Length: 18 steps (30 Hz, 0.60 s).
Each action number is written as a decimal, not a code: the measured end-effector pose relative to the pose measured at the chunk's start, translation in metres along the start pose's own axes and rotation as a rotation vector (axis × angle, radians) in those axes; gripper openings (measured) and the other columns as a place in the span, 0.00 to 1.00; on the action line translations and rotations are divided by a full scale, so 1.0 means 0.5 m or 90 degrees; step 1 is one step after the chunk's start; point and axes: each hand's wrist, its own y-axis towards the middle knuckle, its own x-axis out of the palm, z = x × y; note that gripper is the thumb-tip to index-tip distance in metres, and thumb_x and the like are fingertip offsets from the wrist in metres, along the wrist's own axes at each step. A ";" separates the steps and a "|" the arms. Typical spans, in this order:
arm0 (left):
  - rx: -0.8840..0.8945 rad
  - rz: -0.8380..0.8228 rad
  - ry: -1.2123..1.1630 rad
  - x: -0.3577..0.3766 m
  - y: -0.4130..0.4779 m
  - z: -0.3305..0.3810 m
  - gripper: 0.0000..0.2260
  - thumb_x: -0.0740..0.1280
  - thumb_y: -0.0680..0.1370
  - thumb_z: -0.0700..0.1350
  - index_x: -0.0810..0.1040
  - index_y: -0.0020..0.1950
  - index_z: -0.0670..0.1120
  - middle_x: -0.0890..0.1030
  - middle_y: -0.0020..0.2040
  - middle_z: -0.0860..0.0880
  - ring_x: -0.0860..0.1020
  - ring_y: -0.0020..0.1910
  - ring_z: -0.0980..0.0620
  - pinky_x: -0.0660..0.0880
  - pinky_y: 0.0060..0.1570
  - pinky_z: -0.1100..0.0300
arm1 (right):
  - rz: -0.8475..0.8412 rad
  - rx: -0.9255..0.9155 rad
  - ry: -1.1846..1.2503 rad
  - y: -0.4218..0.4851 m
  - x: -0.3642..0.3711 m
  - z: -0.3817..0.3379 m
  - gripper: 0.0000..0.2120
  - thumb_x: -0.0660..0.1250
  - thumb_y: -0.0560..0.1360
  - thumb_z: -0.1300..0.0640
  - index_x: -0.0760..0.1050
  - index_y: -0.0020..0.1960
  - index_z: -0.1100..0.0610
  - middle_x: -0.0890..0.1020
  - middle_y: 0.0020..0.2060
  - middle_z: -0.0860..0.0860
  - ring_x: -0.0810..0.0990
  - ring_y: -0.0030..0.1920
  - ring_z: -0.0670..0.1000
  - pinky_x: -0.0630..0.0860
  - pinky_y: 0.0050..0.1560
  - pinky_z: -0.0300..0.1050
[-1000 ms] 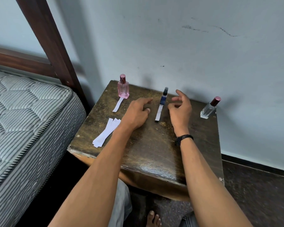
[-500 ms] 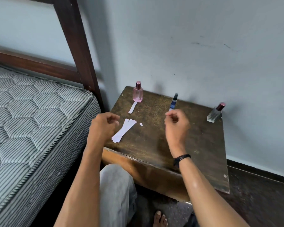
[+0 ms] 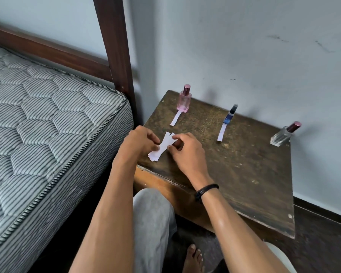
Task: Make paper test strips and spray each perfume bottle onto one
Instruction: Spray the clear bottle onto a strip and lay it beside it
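Both hands met over the small pile of paper strips (image 3: 161,147) at the tabletop's (image 3: 244,174) near left corner. The left hand (image 3: 140,143) and right hand (image 3: 185,149) had their fingers pinched on the pile. The pink bottle (image 3: 184,99) and blue bottle (image 3: 230,115) each had a strip in front; the clear bottle (image 3: 282,134) stood alone

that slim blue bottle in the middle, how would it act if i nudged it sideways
The slim blue spray bottle stands tall on a narrow base, so it would probably tip rather than slide. It looks small, so likely light and easy to knock. One end of a paper strip reaches its foot; whether it lies under the bottle is unclear, but it might shift too. If it fell, the rounded body could roll on the table.
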 end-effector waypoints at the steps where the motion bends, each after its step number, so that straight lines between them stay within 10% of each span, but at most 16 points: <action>1: -0.002 -0.011 0.001 -0.002 0.004 0.000 0.10 0.80 0.69 0.41 0.82 0.39 0.54 0.84 0.40 0.50 0.82 0.44 0.50 0.79 0.52 0.55 | 0.008 0.012 -0.007 0.005 0.001 0.002 0.17 0.75 0.76 0.53 0.81 0.64 0.53 0.79 0.52 0.46 0.80 0.49 0.49 0.75 0.52 0.44; 18: 0.026 -0.081 0.030 -0.013 0.018 0.006 0.11 0.80 0.68 0.38 0.83 0.43 0.51 0.80 0.38 0.52 0.79 0.41 0.51 0.77 0.51 0.55 | 0.030 0.054 -0.037 0.022 0.011 0.006 0.15 0.75 0.75 0.51 0.79 0.61 0.51 0.78 0.48 0.47 0.79 0.48 0.49 0.76 0.52 0.49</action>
